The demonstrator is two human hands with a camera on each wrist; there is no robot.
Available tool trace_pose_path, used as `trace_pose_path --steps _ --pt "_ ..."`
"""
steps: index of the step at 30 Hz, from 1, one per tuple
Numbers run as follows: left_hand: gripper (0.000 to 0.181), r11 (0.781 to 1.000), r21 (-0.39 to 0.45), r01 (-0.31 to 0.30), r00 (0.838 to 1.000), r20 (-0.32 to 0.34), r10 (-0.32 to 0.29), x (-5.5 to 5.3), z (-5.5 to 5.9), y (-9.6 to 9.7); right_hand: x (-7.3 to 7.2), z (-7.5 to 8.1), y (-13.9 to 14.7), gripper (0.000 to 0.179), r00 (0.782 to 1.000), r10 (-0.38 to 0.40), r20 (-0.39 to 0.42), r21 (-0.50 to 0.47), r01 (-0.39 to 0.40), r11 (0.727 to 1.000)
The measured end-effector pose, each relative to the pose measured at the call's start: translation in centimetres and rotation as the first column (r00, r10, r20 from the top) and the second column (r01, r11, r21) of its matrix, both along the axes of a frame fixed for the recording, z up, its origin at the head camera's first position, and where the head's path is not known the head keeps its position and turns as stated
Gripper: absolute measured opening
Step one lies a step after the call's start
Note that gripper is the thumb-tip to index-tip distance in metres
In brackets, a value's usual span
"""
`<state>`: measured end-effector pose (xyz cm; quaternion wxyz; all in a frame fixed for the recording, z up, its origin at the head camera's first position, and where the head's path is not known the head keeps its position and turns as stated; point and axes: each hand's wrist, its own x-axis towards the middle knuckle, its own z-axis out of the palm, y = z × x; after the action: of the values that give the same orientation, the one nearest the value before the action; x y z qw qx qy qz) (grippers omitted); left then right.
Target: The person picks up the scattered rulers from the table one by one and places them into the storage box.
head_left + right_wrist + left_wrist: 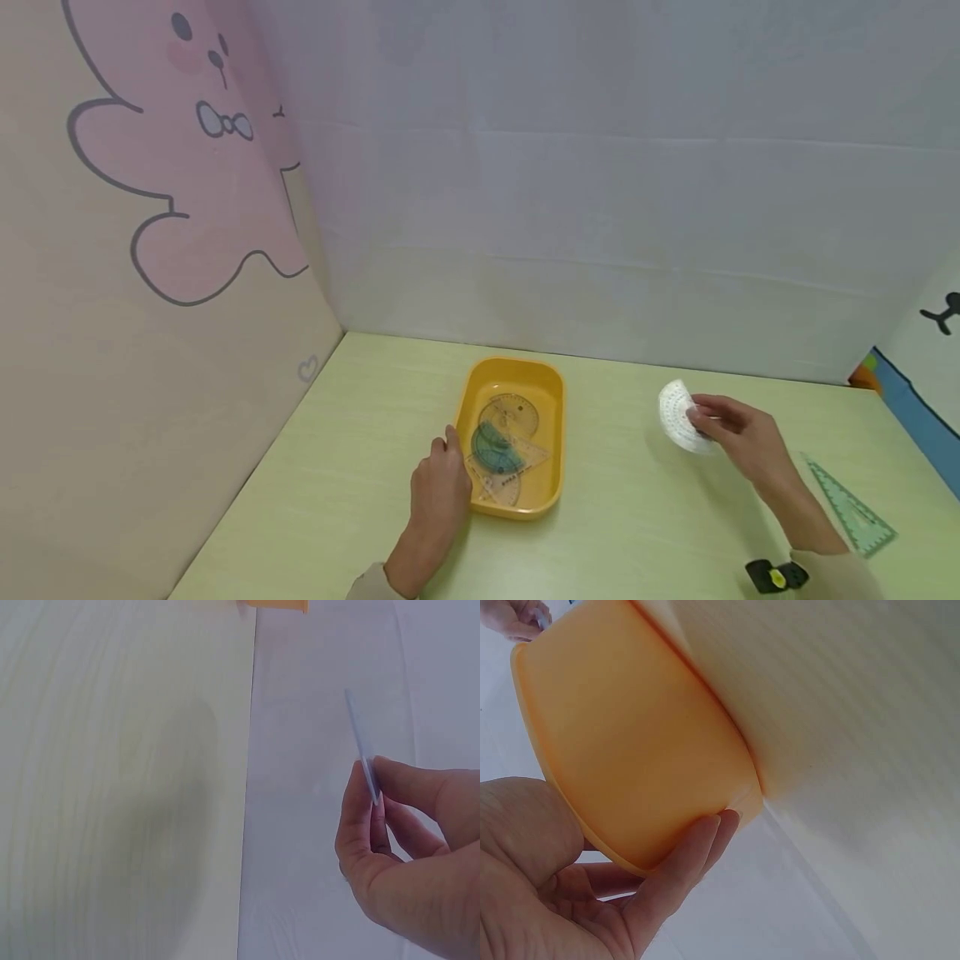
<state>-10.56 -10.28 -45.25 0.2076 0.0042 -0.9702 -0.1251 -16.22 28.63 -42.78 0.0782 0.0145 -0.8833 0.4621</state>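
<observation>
A yellow plastic tray point(556, 400) stands on the table, with my left hand point(438, 483) gripping its left rim. In the left wrist view, fingertips point(709, 832) press the outer wall while part of the hand lies over the edge. Inside the tray are a green half-round protractor point(495, 450), a clear round protractor point(517, 412) and a clear set square point(534, 454), partly overlapping. To the right, my right hand point(738, 437) pinches a clear semicircular protractor point(677, 417) between thumb and fingers. It is held above the table, seen edge-on in the right wrist view.
A green triangular set square point(851, 508) lies on the table point(615, 533) beside the right forearm. White sheeting point(600, 208) rises behind the table's back edge. A wall with a pink cartoon bear point(195, 192) stands on the left; a printed panel borders the right.
</observation>
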Motion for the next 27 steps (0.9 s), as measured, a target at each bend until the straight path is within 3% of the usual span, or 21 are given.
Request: trace_pose_path --steps 10,27 --pt "0.04 1.0 -0.013 -0.004 0.999 -0.036 0.003 0.0 -0.1 0.0 -0.9 0.4 -2.1 0.045 1.0 0.029 -0.01 0.008 -0.029 1.0" --pt "0.04 1.0 -0.011 -0.009 1.0 -0.015 0.009 0.0 0.0 0.1 -1.2 1.2 -3.9 0.039 0.993 0.106 -0.049 -0.062 -0.109 0.992"
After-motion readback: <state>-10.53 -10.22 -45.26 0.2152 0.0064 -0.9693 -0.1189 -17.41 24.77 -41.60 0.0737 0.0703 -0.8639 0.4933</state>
